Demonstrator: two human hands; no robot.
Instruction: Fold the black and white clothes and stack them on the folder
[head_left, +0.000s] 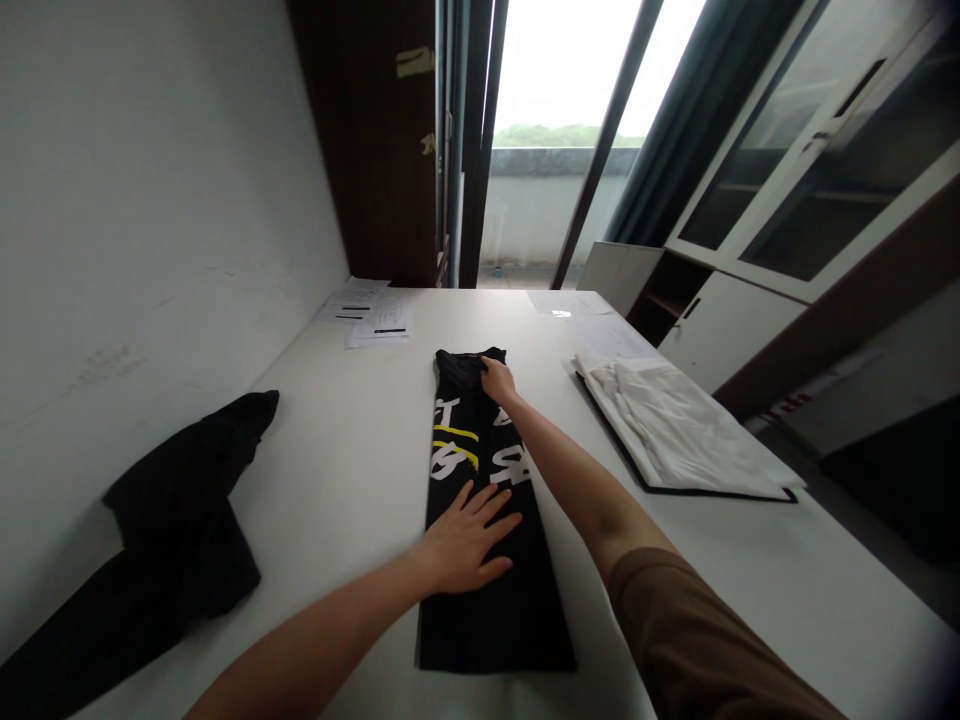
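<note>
A black T-shirt (480, 620) with white lettering and yellow stripes lies in a long, narrow fold, its collar at the far end. Across its middle, just below the print, my left hand (472, 540) rests flat with the fingers spread. My right hand (498, 381) reaches to the collar, its fingers closed on the fabric at the right of the neckline; the fingertips are partly hidden.
The white table (337, 440) carries a crumpled black garment (180, 510) at the left, by the wall. White folded cloth (675, 420) lies over something dark at the right. Paper sheets (379, 318) are at the far left, with more papers (611, 330) far right.
</note>
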